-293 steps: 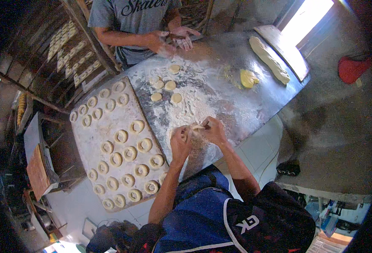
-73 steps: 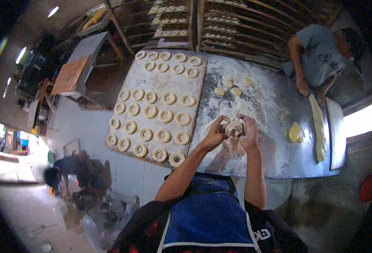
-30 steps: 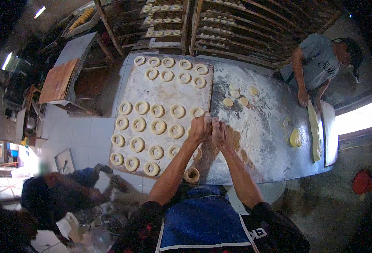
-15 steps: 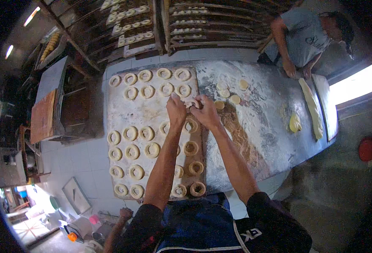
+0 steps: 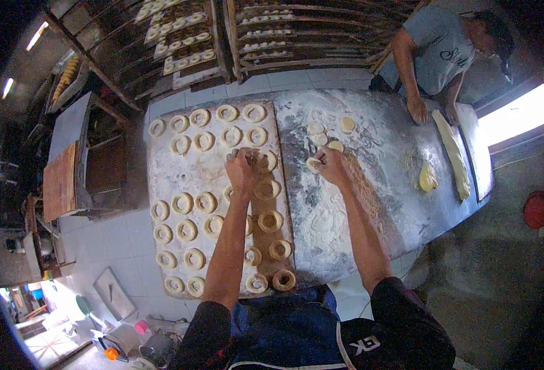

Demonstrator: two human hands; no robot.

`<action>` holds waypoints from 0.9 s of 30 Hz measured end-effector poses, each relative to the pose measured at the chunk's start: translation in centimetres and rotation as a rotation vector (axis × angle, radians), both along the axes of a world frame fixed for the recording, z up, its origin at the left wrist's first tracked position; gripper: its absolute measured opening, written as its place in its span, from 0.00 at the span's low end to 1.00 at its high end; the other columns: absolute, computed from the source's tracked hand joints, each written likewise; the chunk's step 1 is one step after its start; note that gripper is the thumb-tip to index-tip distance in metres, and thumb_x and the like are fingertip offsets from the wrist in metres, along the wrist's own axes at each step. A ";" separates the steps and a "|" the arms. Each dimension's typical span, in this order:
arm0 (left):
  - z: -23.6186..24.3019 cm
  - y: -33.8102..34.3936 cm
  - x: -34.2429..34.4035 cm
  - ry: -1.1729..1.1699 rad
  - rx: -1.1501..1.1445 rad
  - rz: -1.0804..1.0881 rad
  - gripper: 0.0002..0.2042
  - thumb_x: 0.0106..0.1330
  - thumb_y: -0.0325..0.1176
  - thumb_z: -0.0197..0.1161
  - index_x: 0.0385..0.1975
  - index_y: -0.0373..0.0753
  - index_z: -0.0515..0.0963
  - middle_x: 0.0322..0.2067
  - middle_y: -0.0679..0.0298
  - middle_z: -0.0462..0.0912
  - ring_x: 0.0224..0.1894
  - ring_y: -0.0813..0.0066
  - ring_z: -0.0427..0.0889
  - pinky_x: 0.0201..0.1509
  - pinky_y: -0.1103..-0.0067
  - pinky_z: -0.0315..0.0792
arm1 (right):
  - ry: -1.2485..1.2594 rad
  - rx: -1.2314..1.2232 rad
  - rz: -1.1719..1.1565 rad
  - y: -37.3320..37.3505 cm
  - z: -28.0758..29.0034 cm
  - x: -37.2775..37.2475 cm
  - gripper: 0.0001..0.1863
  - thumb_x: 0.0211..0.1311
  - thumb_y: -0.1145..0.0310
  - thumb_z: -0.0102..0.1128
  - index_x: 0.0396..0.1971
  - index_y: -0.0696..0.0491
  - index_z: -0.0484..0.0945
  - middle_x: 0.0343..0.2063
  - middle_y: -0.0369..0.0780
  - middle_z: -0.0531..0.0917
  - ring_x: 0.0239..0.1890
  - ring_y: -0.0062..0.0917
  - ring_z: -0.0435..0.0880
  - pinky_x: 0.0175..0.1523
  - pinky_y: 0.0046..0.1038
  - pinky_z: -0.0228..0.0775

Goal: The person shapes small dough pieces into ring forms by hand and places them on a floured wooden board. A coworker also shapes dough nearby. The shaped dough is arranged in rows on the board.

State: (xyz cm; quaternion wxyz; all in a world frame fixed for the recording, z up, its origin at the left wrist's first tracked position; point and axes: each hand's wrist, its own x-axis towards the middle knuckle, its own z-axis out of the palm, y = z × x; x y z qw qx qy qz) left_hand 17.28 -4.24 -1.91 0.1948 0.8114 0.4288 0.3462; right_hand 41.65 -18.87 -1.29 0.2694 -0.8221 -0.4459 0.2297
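My right hand (image 5: 333, 168) is over the floured table and pinches a small pale dough round (image 5: 314, 164). Just beyond its fingers lies another dough round (image 5: 336, 146). My left hand (image 5: 241, 168) is above the tray (image 5: 185, 169), its fingers bent but apart, with the tips beside a dough ring (image 5: 268, 161) lying near the tray's right edge. Whether those fingertips touch the ring is hard to see. Rows of dough rings (image 5: 204, 141) cover the far and near parts of the tray. My left forearm hides some of the near rings.
Loose dough rounds (image 5: 347, 124) lie on the floured table (image 5: 370, 111). Farther right are a yellowish dough lump (image 5: 428, 177) and a long dough roll (image 5: 452, 154). Another person (image 5: 435, 52) leans over the far right corner. A rack with dough-filled trays (image 5: 188, 58) stands behind the table.
My hands have moved apart. The dough ring between them now lies on the tray by my left hand, while my right hand has gone right and taken hold of a dough round.
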 end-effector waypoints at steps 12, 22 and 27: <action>4.3 -15.3 3.2 -0.379 -0.398 -0.177 0.13 0.63 0.32 0.62 0.44 0.33 0.77 0.38 0.51 0.81 0.39 0.61 0.82 0.43 0.71 0.75 | 0.136 0.310 -0.049 -7.2 1.3 -1.8 0.10 0.47 0.71 0.69 0.29 0.54 0.77 0.24 0.41 0.83 0.29 0.27 0.83 0.34 0.32 0.74; 8.0 -21.2 4.8 -0.647 -0.788 -0.264 0.12 0.66 0.33 0.62 0.40 0.29 0.79 0.35 0.58 0.83 0.38 0.75 0.81 0.44 0.78 0.75 | 0.596 0.468 -0.095 -13.1 7.7 -6.3 0.19 0.48 0.78 0.68 0.42 0.55 0.74 0.32 0.41 0.83 0.35 0.24 0.83 0.38 0.27 0.78; 7.6 -23.3 5.6 -0.679 -0.667 -0.228 0.08 0.67 0.31 0.60 0.36 0.31 0.77 0.35 0.61 0.82 0.38 0.74 0.78 0.43 0.77 0.74 | 0.378 0.495 -0.009 -14.7 9.5 -6.5 0.27 0.48 0.79 0.68 0.50 0.53 0.69 0.32 0.43 0.83 0.35 0.28 0.84 0.39 0.29 0.77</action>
